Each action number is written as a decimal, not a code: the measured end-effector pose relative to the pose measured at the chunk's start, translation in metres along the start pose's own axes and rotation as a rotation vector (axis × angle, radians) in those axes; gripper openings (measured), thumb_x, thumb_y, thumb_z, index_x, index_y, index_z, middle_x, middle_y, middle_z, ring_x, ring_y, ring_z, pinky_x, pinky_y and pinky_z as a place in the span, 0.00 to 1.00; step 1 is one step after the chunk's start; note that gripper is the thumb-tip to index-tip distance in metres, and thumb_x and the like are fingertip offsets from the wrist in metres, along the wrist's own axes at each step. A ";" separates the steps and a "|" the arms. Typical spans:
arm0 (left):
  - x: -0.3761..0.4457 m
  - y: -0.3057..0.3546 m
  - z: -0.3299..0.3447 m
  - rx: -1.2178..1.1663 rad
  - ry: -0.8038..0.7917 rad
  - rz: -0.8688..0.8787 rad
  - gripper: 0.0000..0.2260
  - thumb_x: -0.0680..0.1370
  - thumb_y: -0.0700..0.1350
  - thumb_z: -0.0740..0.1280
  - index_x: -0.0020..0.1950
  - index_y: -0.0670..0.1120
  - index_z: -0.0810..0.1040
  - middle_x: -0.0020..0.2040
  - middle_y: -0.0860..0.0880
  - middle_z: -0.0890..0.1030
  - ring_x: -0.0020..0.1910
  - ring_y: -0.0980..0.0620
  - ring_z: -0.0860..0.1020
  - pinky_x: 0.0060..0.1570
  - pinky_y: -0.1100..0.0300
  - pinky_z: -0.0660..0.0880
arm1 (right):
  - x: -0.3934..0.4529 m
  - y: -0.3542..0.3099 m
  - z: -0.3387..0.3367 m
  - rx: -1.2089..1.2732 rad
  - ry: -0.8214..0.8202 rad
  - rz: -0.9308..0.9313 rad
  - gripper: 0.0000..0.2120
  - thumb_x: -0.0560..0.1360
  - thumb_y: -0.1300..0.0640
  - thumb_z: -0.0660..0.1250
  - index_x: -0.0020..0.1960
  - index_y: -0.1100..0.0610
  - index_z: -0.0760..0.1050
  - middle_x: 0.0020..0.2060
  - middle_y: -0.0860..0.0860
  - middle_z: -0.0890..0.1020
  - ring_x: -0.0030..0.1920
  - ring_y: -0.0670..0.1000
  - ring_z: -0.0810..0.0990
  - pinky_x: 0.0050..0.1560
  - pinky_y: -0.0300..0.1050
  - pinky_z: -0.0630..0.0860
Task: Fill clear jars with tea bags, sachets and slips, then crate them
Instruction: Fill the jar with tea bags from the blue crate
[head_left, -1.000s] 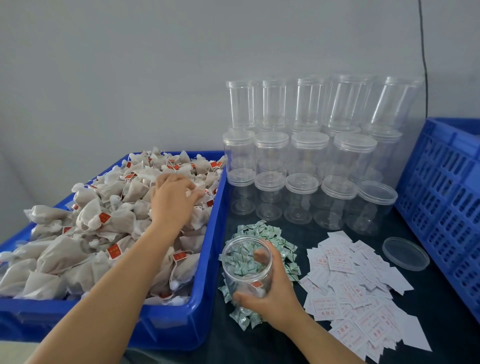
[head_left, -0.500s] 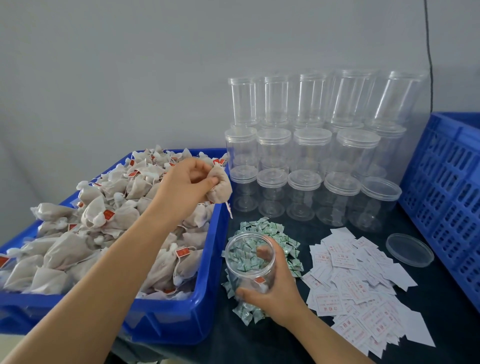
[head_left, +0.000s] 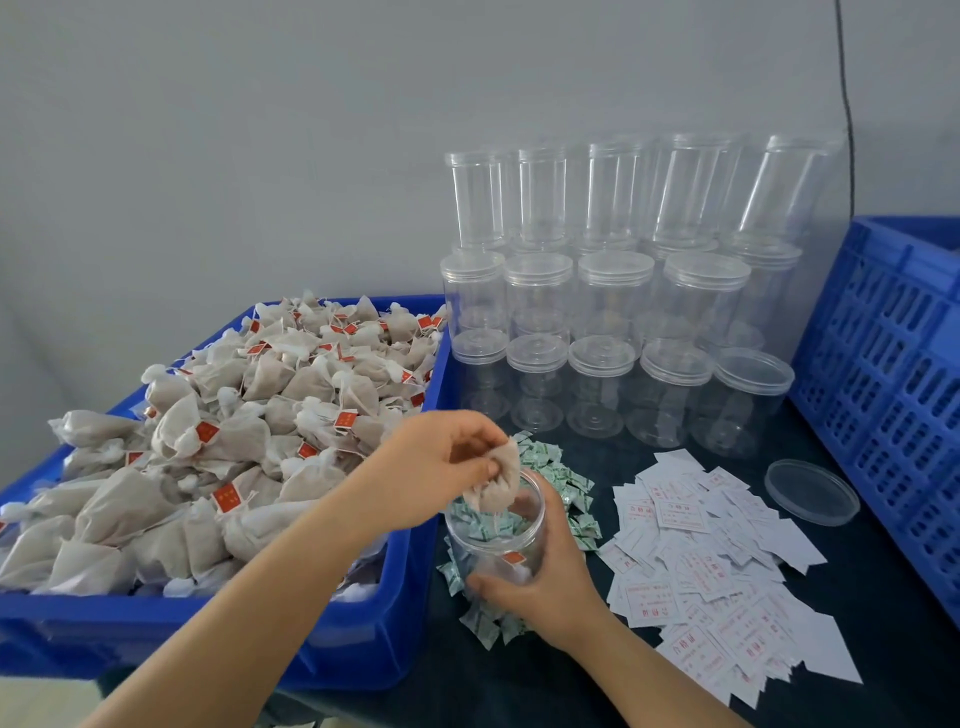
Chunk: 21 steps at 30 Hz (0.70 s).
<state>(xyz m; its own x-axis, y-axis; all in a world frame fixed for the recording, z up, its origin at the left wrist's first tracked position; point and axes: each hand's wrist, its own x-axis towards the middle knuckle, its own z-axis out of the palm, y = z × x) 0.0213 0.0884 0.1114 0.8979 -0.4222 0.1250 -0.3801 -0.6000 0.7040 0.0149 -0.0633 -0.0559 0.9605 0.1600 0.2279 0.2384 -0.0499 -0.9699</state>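
Observation:
My right hand (head_left: 540, 587) grips an open clear jar (head_left: 493, 545) standing on the pile of green-and-white sachets (head_left: 558, 478). My left hand (head_left: 441, 467) pinches a beige tea bag (head_left: 496, 486) right over the jar's mouth, its lower end dipping inside. A tea bag with a red tag lies at the jar's bottom. The blue bin (head_left: 363, 639) at the left is heaped with tea bags (head_left: 234, 415). White printed slips (head_left: 701, 566) lie scattered to the right of the jar.
Stacked lidded clear jars (head_left: 613, 322) fill the back of the dark table. A loose clear lid (head_left: 811, 491) lies at the right beside a blue slotted crate (head_left: 883, 395). A grey wall stands behind.
My left hand lifted a tea bag out of the bin and carried it right and down to the jar's mouth. My right hand kept hold of the jar.

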 end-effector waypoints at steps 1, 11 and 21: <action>-0.001 -0.002 0.003 0.070 -0.019 0.012 0.08 0.76 0.39 0.68 0.49 0.53 0.79 0.43 0.57 0.83 0.44 0.64 0.80 0.50 0.67 0.76 | 0.001 0.001 0.000 -0.009 0.005 -0.005 0.50 0.59 0.49 0.83 0.74 0.38 0.60 0.68 0.47 0.72 0.68 0.44 0.74 0.61 0.43 0.78; 0.001 -0.005 0.026 0.665 -0.022 0.100 0.03 0.79 0.44 0.61 0.49 0.50 0.74 0.47 0.53 0.79 0.45 0.53 0.75 0.47 0.55 0.74 | 0.002 0.004 0.000 0.014 0.001 -0.029 0.49 0.62 0.53 0.83 0.74 0.35 0.59 0.70 0.49 0.71 0.68 0.50 0.75 0.61 0.46 0.79; 0.003 -0.003 0.030 0.720 -0.030 0.075 0.07 0.78 0.41 0.60 0.44 0.53 0.68 0.47 0.53 0.78 0.46 0.52 0.76 0.47 0.55 0.75 | 0.000 0.003 -0.002 -0.058 0.011 -0.039 0.50 0.60 0.45 0.82 0.72 0.28 0.56 0.69 0.42 0.70 0.70 0.39 0.69 0.63 0.36 0.73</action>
<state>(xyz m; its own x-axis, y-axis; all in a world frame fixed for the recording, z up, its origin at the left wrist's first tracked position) 0.0186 0.0685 0.0881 0.8608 -0.4925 0.1281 -0.5023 -0.8628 0.0581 0.0153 -0.0652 -0.0584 0.9517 0.1516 0.2668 0.2834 -0.1008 -0.9537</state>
